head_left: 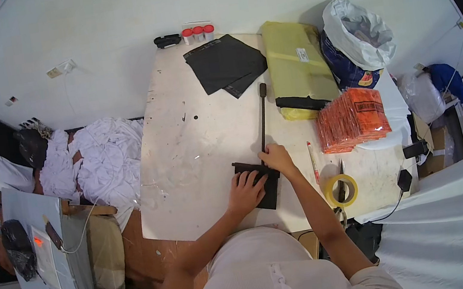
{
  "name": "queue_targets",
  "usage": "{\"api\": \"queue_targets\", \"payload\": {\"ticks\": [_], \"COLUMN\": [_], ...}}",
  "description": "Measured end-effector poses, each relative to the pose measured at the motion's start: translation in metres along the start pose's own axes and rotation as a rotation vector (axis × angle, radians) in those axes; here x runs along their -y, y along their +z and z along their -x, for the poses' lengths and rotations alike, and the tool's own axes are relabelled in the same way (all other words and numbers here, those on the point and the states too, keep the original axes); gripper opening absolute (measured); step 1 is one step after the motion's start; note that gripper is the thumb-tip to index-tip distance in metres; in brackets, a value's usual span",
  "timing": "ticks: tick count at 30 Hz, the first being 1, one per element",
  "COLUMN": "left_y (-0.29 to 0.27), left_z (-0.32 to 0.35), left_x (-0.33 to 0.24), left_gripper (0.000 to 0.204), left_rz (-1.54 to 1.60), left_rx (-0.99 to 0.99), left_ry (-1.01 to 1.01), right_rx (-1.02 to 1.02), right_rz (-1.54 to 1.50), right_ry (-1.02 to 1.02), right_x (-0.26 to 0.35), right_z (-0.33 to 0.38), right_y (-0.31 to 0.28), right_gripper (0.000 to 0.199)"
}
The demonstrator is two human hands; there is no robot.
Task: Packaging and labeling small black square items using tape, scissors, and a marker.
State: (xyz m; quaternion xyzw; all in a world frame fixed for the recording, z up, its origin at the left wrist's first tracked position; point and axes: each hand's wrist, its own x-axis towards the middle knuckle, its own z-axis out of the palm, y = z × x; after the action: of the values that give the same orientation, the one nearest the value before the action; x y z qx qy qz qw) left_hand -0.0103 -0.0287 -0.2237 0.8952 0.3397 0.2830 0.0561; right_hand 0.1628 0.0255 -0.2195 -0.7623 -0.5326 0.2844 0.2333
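Note:
A flat black piece point(268, 197) with a thick bar along its far edge lies near the front edge of the table. My left hand point(245, 191) rests over it, palm down, fingers spread. Just to the right, my right hand point(276, 159) is closed round the near end of a thin black rod point(263, 121), beside the bar. The rod stretches away from me across the table and ends in a thicker black tip. Whether rod and flat piece are joined is hidden by my fingers.
Black sheets point(225, 64) lie on the white table point(175, 171). To the right are a yellow package point(297, 64), a white bag point(356, 34), stacked orange packets point(354, 119), a red-and-white pen point(313, 162) and a yellow tape roll point(328, 193). Red-lidded jars point(198, 33) stand at the back.

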Motion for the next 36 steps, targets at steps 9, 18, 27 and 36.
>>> {"api": "queue_targets", "payload": {"ticks": [9,18,27,36], "left_y": [0.0,-0.001,-0.024,-0.046], "left_z": [0.001,0.009,-0.003,-0.031], "left_x": [-0.003,0.002,-0.005,-0.029], "left_gripper": [0.035,0.039,0.042,0.053], "left_rz": [0.014,0.022,0.224,0.898], "left_rx": [-0.012,0.12,0.408,0.675], "left_ry": [-0.002,-0.044,-0.08,-0.13], "right_rx": [0.219,0.2,0.029,-0.328], "right_rz": [-0.064,-0.053,0.236,0.181], "right_ry": [0.133,-0.066,0.037,-0.08], "right_x": [0.017,0.02,-0.089,-0.088], "right_z": [-0.001,0.051,0.215,0.21], "right_y": [0.002,-0.066,-0.166,-0.137], "right_gripper": [0.03,0.044,0.029,0.027]}}
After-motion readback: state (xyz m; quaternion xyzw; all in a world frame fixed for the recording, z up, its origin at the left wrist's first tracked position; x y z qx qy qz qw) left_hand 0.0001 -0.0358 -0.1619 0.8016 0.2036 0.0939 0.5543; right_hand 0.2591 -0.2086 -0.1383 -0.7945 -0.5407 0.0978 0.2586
